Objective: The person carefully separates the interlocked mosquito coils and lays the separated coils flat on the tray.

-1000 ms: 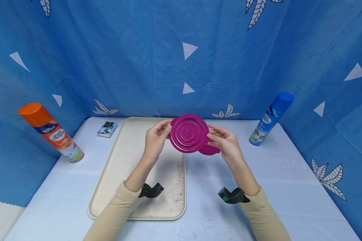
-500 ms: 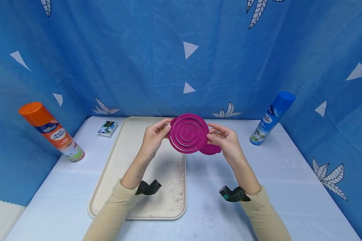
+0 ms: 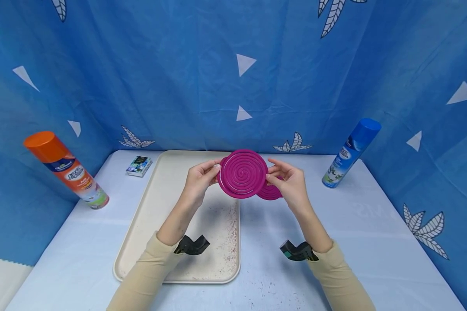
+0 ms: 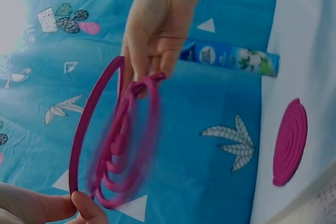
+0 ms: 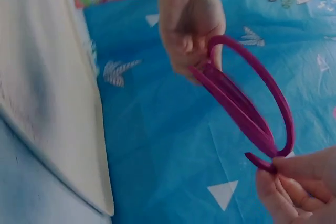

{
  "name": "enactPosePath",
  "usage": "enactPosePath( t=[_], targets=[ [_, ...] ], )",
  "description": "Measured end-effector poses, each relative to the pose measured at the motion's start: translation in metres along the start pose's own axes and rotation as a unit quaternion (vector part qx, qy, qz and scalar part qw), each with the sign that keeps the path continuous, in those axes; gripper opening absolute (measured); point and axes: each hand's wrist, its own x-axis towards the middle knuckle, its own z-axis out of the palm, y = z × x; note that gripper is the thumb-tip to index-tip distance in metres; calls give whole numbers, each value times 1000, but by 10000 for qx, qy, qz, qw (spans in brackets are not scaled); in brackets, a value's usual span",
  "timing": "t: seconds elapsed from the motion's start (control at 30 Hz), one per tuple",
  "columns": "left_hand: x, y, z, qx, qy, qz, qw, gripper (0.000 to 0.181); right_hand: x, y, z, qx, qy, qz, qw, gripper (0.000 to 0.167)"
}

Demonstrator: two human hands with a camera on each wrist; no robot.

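A magenta mosquito coil (image 3: pixel 253 172) is held up between both hands, above the right side of the tray. My left hand (image 3: pixel 197 180) pinches its left edge between thumb and fingers, while my right hand (image 3: pixel 292 183) pinches the right edge. The left wrist view shows an outer ring of the coil (image 4: pixel 84 124) standing apart from the inner spiral, which is blurred there. Both hands also grip the sprung-apart rings in the right wrist view. Behind the held piece, a second magenta coil (image 3: pixel 270 193) lies flat on the table, partly hidden in the head view.
A cream tray (image 3: pixel 167 224) with dark crumbs along its right side lies on the white table (image 3: pixel 358 242). At its far left is a small box (image 3: pixel 139 166). An orange spray can (image 3: pixel 70 170) stands left, a blue spray can (image 3: pixel 350 153) right. Blue curtains surround the table.
My right hand has shifted slightly to the left. The gaps between the held coil's rings look narrower in the head view; both hands keep their grip.
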Motion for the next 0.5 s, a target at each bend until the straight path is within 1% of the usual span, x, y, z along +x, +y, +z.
enactPosePath(
  t=[0.07,0.1,0.13,0.17,0.23,0.27,0.33,0.37,0.4,0.43,0.5],
  targets=[
    [0,0,0,-26,36,-123,9999,29,0,1,1,-279,81,-184,9994,44],
    [0,0,0,-3,43,-114,9999,29,0,1,2,-375,104,-241,9990,44],
    [0,0,0,4,71,-68,10000,29,0,1,2,-351,100,-193,9991,44],
    [0,0,1,0,88,9,10000,29,0,1,2,-203,75,-28,9998,43],
    [-1,1,2,66,48,261,9996,29,1,2,3,375,16,516,9980,43],
    [-2,1,3,120,41,422,9990,29,2,2,2,739,-28,818,9939,44],
    [-4,2,4,224,75,726,9971,28,4,2,2,1441,-70,1381,9799,45],
    [-5,2,4,276,94,847,9960,28,4,2,2,1682,-70,1568,9732,46],
    [-6,2,5,341,112,948,9948,27,5,2,2,1826,-61,1673,9688,47],
    [-6,2,5,381,141,1014,9940,27,5,1,2,1882,-77,1697,9673,48],
    [-6,2,4,412,224,1073,9931,27,6,1,1,1853,-38,1642,9689,48]
  ],
)
